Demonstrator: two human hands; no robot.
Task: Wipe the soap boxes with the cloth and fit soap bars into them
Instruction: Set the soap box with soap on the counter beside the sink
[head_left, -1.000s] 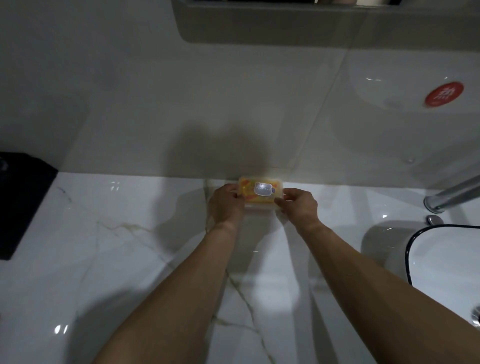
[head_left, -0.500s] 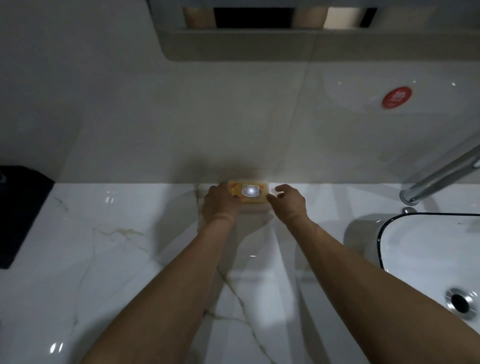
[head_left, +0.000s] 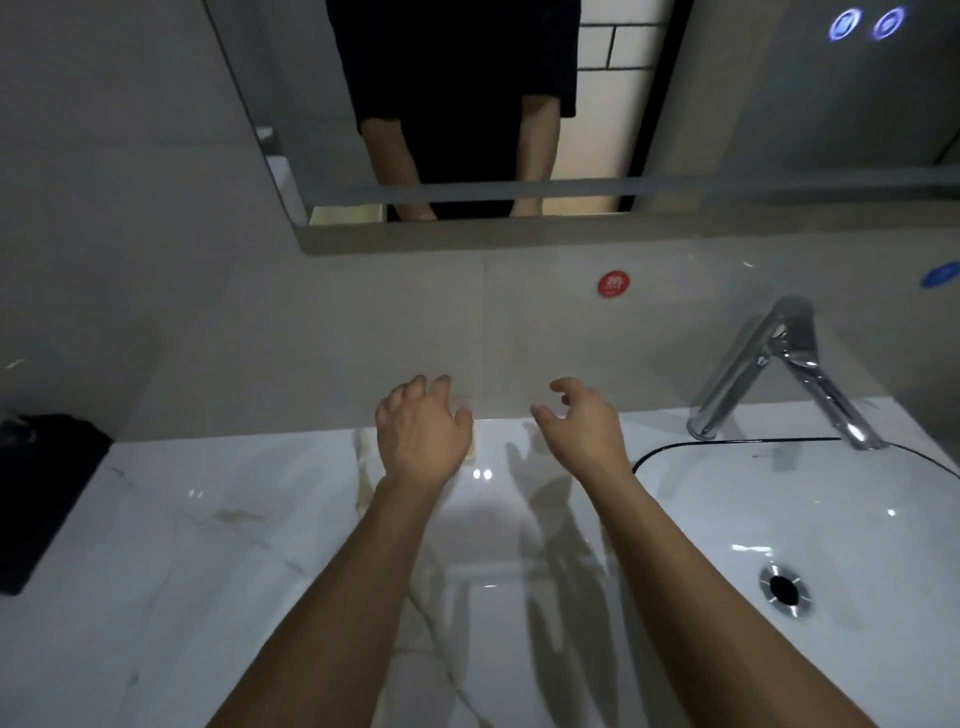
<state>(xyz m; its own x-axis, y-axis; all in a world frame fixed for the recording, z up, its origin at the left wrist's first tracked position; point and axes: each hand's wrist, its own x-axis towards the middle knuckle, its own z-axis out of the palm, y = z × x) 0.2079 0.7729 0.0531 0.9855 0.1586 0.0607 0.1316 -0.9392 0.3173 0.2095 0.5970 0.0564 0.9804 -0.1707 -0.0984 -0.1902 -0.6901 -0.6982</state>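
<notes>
Head view looks down on two bare forearms stretched over a white marble counter (head_left: 197, 545); the left hand (head_left: 421, 434) hangs back-up near the wall with its fingers loosely curled and close together, holding nothing; the right hand (head_left: 584, 431) hovers just beside it, fingers and thumb spread and lightly bent, also empty; the two hands are apart, with bare counter showing between them; one soap box (head_left: 471, 451) can be made out only as a thin pale sliver at the edge of the left hand, against the back of the counter, the rest hidden under that hand; whether a soap bar sits in it cannot be told; one sink (head_left: 831, 530) with one drain lies to the right; one chrome faucet (head_left: 769, 374) stands behind it; one red round sticker (head_left: 613, 284) and one blue sticker (head_left: 941, 274) are on the wall; one mirror (head_left: 727, 130) hangs above, with two lit round buttons in its corner; one black object (head_left: 36, 493) rests at the counter's left end.
</notes>
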